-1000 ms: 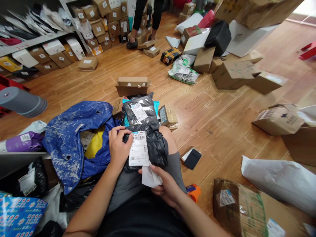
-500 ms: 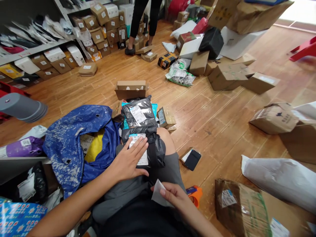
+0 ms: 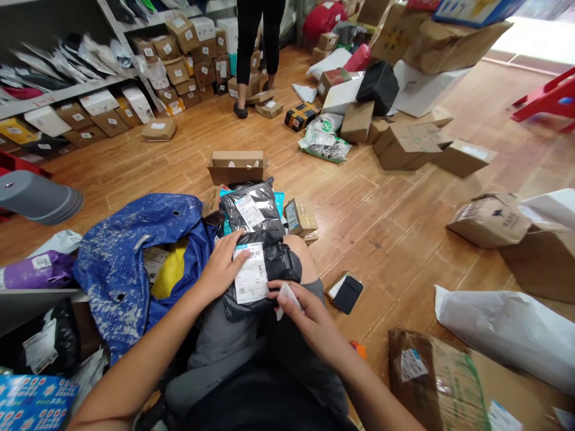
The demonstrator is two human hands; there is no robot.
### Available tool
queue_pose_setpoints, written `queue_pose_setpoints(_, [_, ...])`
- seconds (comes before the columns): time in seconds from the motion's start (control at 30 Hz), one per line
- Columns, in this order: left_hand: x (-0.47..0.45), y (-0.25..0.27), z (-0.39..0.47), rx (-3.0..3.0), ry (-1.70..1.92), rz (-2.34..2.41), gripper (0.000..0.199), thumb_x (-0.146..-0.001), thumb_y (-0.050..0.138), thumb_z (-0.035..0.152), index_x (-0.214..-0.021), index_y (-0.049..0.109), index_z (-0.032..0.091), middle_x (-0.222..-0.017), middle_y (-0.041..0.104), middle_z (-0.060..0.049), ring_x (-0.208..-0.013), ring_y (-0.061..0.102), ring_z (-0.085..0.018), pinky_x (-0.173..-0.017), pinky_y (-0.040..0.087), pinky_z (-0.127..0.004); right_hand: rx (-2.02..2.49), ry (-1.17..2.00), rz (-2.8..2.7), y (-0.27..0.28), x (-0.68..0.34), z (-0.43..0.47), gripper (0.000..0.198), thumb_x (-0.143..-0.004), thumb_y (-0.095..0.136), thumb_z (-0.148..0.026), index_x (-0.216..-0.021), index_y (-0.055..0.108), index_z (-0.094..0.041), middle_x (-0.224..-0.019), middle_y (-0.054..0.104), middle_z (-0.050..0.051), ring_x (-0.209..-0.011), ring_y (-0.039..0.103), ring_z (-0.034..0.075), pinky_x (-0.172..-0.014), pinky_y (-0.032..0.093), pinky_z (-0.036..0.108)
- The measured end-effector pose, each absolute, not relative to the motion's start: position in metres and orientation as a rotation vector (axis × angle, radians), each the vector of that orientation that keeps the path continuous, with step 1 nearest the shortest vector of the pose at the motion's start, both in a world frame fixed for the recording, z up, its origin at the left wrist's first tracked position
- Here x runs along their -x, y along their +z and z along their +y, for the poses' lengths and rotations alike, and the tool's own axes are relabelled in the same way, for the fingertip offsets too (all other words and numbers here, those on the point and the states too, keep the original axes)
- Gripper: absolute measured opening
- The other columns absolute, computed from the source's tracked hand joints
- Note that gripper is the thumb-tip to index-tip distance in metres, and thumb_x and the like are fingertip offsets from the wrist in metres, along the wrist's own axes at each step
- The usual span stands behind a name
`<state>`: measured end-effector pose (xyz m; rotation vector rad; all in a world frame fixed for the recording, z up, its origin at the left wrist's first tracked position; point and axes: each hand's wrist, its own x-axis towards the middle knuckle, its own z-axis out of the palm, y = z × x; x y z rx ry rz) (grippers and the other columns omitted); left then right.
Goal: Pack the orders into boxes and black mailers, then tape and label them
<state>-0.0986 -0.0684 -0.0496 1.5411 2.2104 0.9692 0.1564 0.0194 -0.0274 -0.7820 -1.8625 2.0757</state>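
Observation:
A dark grey plastic parcel (image 3: 283, 263) with a white shipping label (image 3: 250, 276) lies across my lap. My left hand (image 3: 221, 266) grips its left side, fingers over the label's edge. A small folded white paper slip (image 3: 286, 298) is pinched in my right hand (image 3: 309, 314), whose fingertips reach the label's lower right corner. Just beyond lies another dark grey parcel (image 3: 251, 206) with its own label, on top of something turquoise. Left of my knees, a stained blue bag (image 3: 130, 257) gapes, showing yellow material (image 3: 169, 276) and a carton inside.
On the floor to my right lies a phone (image 3: 348, 293) on a small box. An open carton (image 3: 237, 167) stands ahead. Several boxes and wrapped parcels (image 3: 406, 143) litter the right side. Shelves (image 3: 85, 84) with parcels line the left back. A person (image 3: 259, 48) stands near them.
My left hand has slid left from lying flat on the label to the parcel's side, uncovering the label. My right hand has moved up to the parcel with the paper slip.

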Motion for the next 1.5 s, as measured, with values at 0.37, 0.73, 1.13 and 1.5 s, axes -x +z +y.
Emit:
queue_pose_setpoints(0.37, [0.160,-0.004,-0.053,-0.710,1.231,1.670,0.043,-0.073,0.092,0.058,-0.091,0.086,0.019,-0.089,0.084,-0.009,-0.074,0.076,-0.028,-0.065,0.062,-0.036,0.926,1.934,-1.590,-0.028,-0.157,0.035,0.065,-0.105,0.054,-0.073,-0.069,0.064,-0.020,-0.059,0.062,0.004,-0.047,0.058,0.014,-0.047,0.044,0.026])
queue_pose_setpoints(0.73, [0.250,-0.073,0.038,-0.283,1.911,1.865,0.042,-0.090,0.077,0.059,-0.103,0.072,0.019,-0.092,0.082,-0.006,-0.086,0.077,-0.022,-0.078,0.062,-0.035,0.987,1.704,-1.183,-0.043,-0.179,0.128,0.069,-0.092,0.059,-0.087,-0.081,0.070,-0.020,-0.054,0.043,-0.003,-0.044,0.032,0.009,-0.041,0.023,0.023])
queue_pose_setpoints(1.13, [0.250,-0.122,0.093,-0.732,1.398,2.128,0.033,-0.080,0.087,0.032,-0.108,0.077,0.020,-0.106,0.077,-0.009,-0.107,0.070,-0.029,-0.106,0.052,-0.045,1.103,1.900,-1.522,-0.072,-0.084,0.236,0.051,-0.084,0.078,-0.058,-0.118,0.071,-0.019,-0.072,0.056,-0.004,-0.058,0.049,0.013,-0.053,0.040,0.026])
queue_pose_setpoints(1.5, [0.251,-0.089,0.164,-0.945,1.228,1.592,0.047,-0.082,0.085,0.057,-0.106,0.083,0.016,-0.077,0.077,-0.006,-0.073,0.070,-0.020,-0.072,0.055,-0.032,0.754,2.213,-1.903,-0.096,0.100,0.283,0.058,-0.103,0.058,-0.036,-0.154,0.047,-0.012,-0.085,0.075,0.004,-0.060,0.062,0.015,-0.047,0.040,0.022])
